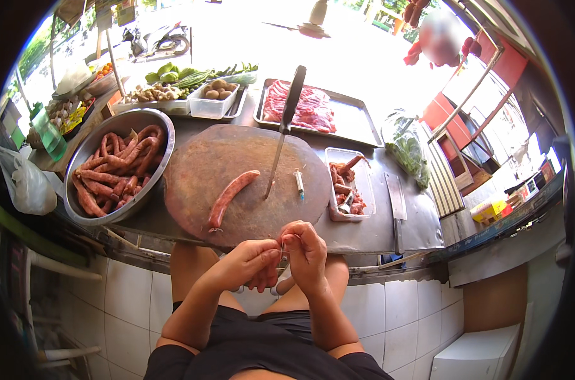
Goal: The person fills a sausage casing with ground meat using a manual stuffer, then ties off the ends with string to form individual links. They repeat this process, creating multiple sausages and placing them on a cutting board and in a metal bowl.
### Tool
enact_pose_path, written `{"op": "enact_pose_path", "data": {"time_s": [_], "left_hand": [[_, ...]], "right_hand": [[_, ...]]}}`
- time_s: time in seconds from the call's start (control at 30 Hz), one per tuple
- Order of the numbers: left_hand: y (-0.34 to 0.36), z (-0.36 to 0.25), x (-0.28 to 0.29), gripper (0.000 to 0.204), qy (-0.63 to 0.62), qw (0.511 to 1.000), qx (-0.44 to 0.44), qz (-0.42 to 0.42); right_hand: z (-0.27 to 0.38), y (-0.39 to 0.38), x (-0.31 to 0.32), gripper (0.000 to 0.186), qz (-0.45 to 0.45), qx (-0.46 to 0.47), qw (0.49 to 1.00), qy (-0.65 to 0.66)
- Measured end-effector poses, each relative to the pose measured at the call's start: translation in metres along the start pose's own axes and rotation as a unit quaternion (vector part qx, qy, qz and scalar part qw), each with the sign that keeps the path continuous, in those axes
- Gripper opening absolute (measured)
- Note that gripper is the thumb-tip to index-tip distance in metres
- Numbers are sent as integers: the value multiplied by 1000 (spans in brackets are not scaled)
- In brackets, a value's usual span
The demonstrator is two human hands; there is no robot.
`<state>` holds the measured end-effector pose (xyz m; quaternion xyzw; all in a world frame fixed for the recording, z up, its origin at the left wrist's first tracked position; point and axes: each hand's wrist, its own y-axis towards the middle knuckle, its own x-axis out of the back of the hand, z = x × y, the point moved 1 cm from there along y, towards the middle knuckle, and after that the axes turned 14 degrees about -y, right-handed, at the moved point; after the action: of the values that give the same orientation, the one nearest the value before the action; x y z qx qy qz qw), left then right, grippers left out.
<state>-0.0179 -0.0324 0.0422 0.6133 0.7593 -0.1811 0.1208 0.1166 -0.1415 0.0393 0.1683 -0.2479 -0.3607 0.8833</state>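
Note:
Just in front of the board's near edge, my left hand (257,261) and my right hand (305,252) are close together, fingertips pinched on a thin pale string (283,248). A single raw sausage (231,199) lies on the round wooden chopping board (202,152), to the left of its middle. Tip down in the wood, a dark-handled knife (284,123) stands upright. Right of it lies a slim white piece with a teal end, like a small syringe (299,185). At left, a metal bowl (168,158) holds many linked sausages (119,166).
Right of the board stand a plastic tub (371,206) of meat pieces and a cleaver (396,202). Behind are a metal tray (357,117) of sliced meat (300,106), a box of brown round produce (216,94), and bagged greens (409,149). A green bottle (49,134) stands far left.

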Motion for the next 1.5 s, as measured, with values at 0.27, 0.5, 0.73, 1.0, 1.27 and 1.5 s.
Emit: {"op": "enact_pose_path", "data": {"time_s": [0.27,0.5,0.73,1.0,1.27,1.5], "left_hand": [[5,12,-11,35,245,903,-314,-163],[4,8,-24,32,346,805,-444,-189],[-3,3,-31,23,300,797,-483,-204],[5,12,-19,3,-212,933,-263,-124],[5,22,-21,10,-120,938,-292,-145],[0,16,-27,33,382,779,-444,-225]], "right_hand": [[15,-10,-2,17,22,11,998,-55],[22,-7,1,21,22,-71,994,84],[9,-7,13,18,114,-240,941,208],[8,-9,9,9,6,-30,999,16],[20,-12,6,9,-45,130,987,-78],[1,-6,-4,10,3,-84,985,-151]]}}
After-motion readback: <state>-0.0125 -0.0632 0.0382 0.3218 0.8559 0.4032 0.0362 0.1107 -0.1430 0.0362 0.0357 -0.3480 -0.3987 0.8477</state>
